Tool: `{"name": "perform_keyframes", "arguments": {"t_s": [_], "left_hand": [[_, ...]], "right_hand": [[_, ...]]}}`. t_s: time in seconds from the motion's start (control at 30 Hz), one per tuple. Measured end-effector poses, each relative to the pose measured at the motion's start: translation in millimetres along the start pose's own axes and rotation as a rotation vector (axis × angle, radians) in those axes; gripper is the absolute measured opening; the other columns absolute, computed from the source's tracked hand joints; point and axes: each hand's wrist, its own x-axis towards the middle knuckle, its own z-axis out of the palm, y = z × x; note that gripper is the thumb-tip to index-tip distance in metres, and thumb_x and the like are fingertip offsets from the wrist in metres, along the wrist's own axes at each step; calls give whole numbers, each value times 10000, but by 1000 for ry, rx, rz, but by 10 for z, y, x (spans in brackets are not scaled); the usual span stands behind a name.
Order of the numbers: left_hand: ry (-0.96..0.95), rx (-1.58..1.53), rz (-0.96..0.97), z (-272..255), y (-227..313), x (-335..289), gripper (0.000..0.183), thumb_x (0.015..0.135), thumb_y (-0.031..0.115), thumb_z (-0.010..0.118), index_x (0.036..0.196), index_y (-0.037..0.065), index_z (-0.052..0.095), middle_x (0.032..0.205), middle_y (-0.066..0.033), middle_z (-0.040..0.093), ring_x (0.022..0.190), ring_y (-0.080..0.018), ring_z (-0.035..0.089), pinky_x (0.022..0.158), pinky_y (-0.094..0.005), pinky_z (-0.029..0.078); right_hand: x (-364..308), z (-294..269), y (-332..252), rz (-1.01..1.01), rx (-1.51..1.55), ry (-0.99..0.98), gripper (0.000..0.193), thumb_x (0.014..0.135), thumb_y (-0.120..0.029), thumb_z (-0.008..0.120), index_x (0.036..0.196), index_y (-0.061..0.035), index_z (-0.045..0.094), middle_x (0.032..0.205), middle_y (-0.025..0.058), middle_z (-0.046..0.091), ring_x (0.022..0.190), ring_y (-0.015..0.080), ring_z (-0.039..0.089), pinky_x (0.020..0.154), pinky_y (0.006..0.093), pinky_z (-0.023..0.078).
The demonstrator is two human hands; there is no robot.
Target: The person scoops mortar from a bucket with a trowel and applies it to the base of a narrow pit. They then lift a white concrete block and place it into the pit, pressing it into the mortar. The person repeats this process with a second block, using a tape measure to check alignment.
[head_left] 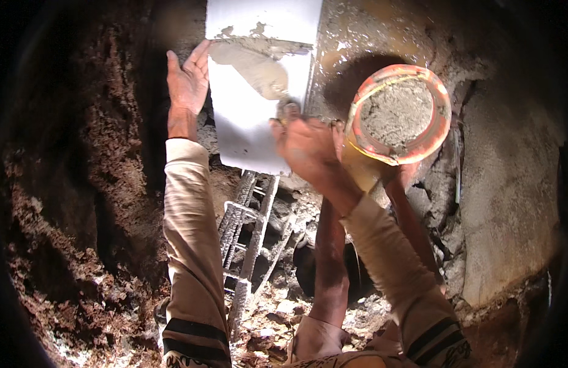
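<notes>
A white rectangular panel [238, 132] lies in front of me, with a second white panel [271, 15] directly beyond it. Wet grey mortar [235, 50] covers the far part of the nearer panel, along the joint. My left hand [189, 80] rests against that panel's left edge, fingers stretched out and holding nothing. My right hand [311, 147] is closed round the handle of a trowel [264, 73], its mortar-smeared blade over the panel; motion blurs the fingers. To the right, another person's hands hold up an orange-red bucket [445, 113] filled with grey mortar [397, 110].
The other person's forearms [330, 264] rise from below, beside my right sleeve. A ladder-like steel bar cage [253, 236] runs below the panel over rubble. Rough earth [112, 153] stands at left, a concrete slab [507, 208] at right. Wet, muddy ground [363, 30] lies beyond the bucket.
</notes>
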Motion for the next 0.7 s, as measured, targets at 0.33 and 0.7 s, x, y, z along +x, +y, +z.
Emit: {"name": "perform_keyframes", "arguments": {"t_s": [0.33,0.7], "left_hand": [[19,96,36,60,-75,5,875,1087,627,125,1549,-81,347,1552,-185,478,1436,-265,440,1231,-358,278],[57,182,72,244,-165,62,880,1074,653,146,1550,-51,375,1614,-191,398,1513,-293,317,1269,-371,164]], "right_hand": [[-1701,-1416,1704,400,127,-1,330,1012,-269,636,1223,-16,651,930,156,745,834,365,716,729,405,517],[-1044,-608,3440,-308,-468,88,193,934,-177,660,1093,-95,732,1123,78,712,911,304,665,810,437,540]]}}
